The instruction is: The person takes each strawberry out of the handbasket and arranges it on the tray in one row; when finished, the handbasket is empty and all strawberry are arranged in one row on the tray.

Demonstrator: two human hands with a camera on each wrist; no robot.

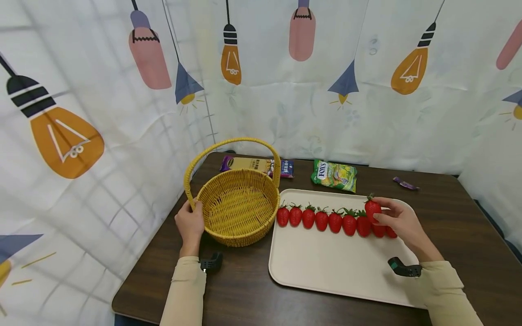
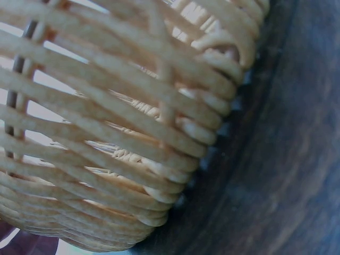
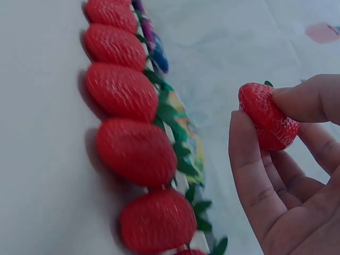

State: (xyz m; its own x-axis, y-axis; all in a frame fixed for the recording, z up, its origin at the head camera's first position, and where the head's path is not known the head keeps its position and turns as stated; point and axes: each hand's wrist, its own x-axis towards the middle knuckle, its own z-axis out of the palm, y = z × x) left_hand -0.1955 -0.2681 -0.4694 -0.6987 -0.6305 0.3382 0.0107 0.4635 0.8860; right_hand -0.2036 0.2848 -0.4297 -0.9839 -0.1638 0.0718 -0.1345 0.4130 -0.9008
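Note:
At the left, my left hand (image 1: 190,226) grips the side of a yellow woven basket (image 1: 240,239) near the foot of its tall arched handle (image 1: 234,140). Close up in the left wrist view is the basket's slatted wall (image 2: 106,111); the hand is out of that frame. My right hand (image 1: 401,224) pinches a red strawberry (image 3: 260,114) between thumb and fingers, raised above the right part of a row of strawberries (image 1: 335,222). These lie side by side along the far part of a cream tray (image 1: 326,267), green leaves pointing away. Nothing lies inside the basket.
Behind the basket lies a purple-and-gold snack packet (image 1: 248,163). A green candy bag (image 1: 334,175) and a small purple wrapped sweet (image 1: 405,183) lie beyond the tray on the dark wooden table (image 1: 240,290). A printed curtain (image 1: 277,108) hangs behind the table.

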